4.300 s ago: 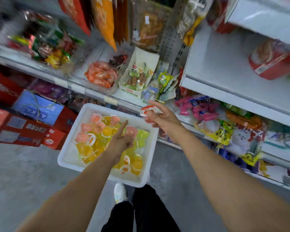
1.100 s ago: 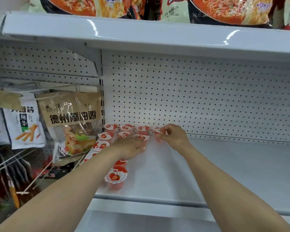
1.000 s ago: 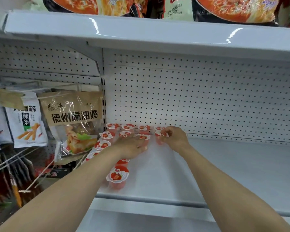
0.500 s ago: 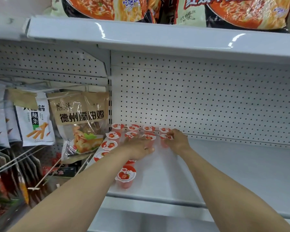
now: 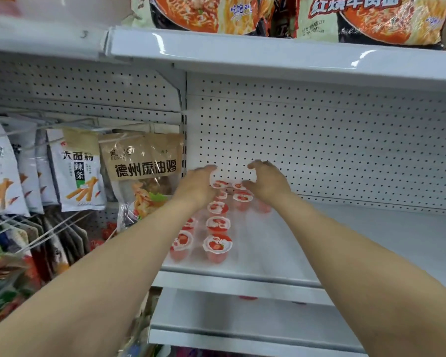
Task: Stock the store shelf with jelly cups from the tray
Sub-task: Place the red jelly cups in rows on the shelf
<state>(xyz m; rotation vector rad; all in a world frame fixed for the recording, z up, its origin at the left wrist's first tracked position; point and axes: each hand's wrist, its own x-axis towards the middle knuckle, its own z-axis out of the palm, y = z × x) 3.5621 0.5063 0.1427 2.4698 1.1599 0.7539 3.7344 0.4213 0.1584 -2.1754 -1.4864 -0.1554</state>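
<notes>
Several red strawberry jelly cups [image 5: 217,247] with white foil lids stand in rows at the left end of the white shelf [image 5: 345,243]. My left hand [image 5: 196,186] hovers over the left back cups, fingers curved and apart, holding nothing. My right hand [image 5: 268,185] hovers over the right back cups, also empty, with one cup [image 5: 264,207] showing just under its wrist. The two hands face each other a short gap apart, in front of the pegboard. The hands hide the cups in the back row. The tray is out of view.
A white pegboard wall [image 5: 345,140] backs the shelf. Instant noodle packs [image 5: 358,16] sit on the shelf above [image 5: 268,55]. Snack bags [image 5: 144,173] hang on hooks to the left. A lower shelf edge [image 5: 242,336] juts out below.
Both hands have lifted off the cups and risen toward the pegboard. My right hand has let go of the cup it was setting down at the back right.
</notes>
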